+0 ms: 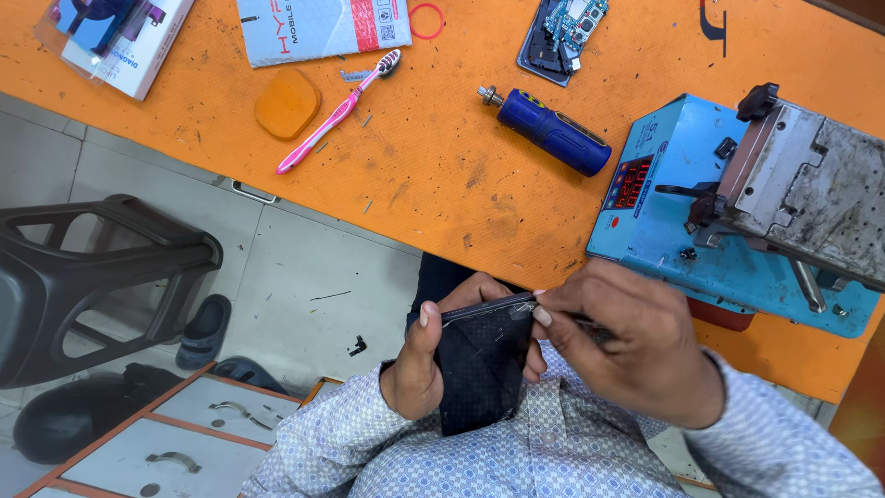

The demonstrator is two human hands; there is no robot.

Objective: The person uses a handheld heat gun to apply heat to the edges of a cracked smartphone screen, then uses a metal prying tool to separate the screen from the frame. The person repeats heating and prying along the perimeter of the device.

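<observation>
Holding the dark phone panel [482, 369] clenched in the left hand [417, 364], right hand [636, 346] fingers pinching a thin tool at its top edge; panel's not off yet, looks early.

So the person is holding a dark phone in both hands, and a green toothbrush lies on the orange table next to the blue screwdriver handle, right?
Not quite: the toothbrush is pink, not green. The head view shows it on the orange table, left of the blue screwdriver handle. The rest holds: the left hand and right hand hold the dark phone.

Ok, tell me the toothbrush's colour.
Pink handle, white bristled head; the toothbrush shows best in the head view.
</observation>
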